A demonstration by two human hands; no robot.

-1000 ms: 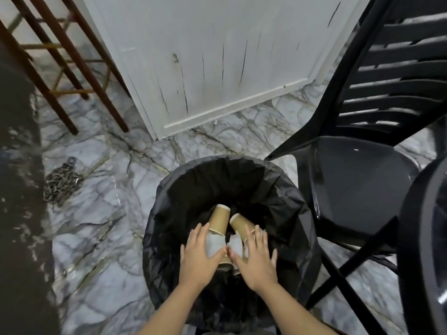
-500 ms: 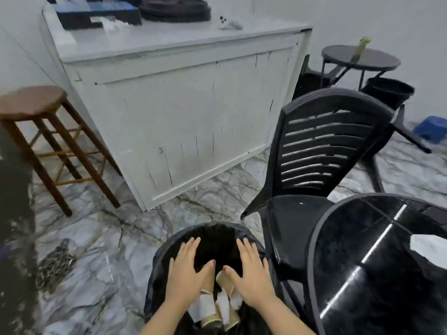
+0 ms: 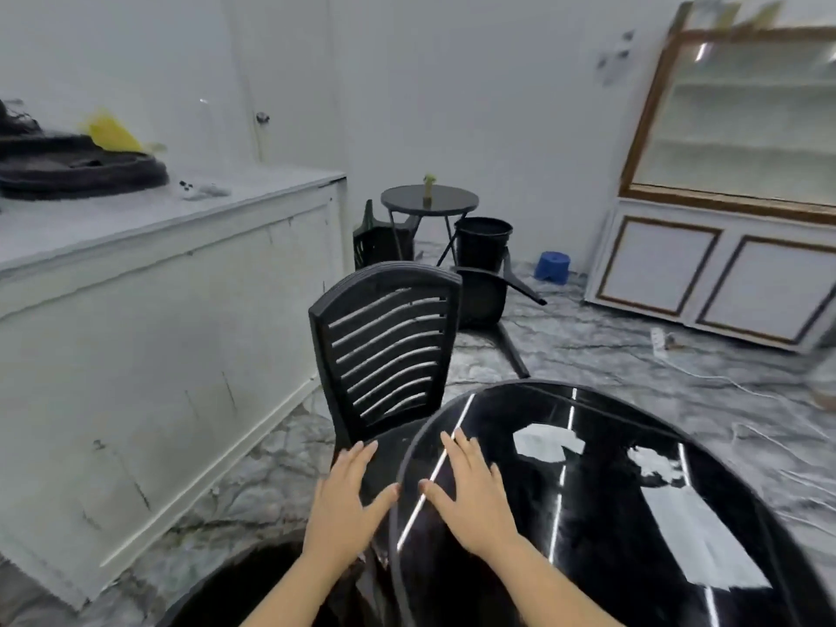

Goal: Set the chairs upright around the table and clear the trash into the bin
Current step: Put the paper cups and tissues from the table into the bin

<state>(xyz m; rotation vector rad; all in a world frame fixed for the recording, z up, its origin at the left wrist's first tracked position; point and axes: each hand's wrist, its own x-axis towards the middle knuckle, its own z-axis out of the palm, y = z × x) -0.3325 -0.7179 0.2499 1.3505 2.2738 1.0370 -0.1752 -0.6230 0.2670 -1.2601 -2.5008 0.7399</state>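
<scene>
Both hands out front, empty. Left hand (image 3: 340,506) spread flat, fingers (image 3: 357,459) straight and apart, hovering over the seat of the upright chair (image 3: 384,350). Right hand (image 3: 470,500) likewise flat and splayed, holding nothing, over the near-left rim of the table (image 3: 520,391); touching the glossy top or just above it, hard to say.

Bin (image 3: 235,590) at the bottom edge, just below and left of the left wrist, only a dark slice of it showing.

Now the trash: white paper scraps (image 3: 545,441) lying on the table, ahead and to the right of the right hand. Nearest scrap close beyond the right fingertips, a ragged one (image 3: 651,459) further right, a large long piece (image 3: 705,545) running down toward the near-right rim. All on the right hand's side, so probably a forward-right reach for that hand; left hand clearly the further one, with the table rim in between.

Further off, a tipped chair (image 3: 486,294) on the floor past the upright one, legs sticking out toward the right, lying by a bucket (image 3: 482,242) and a small round table (image 3: 429,202). Well apart from both hands, not reachable from here, likely a walk forward. Another dark chair-like shape behind that small table, too unclear to call.
</scene>
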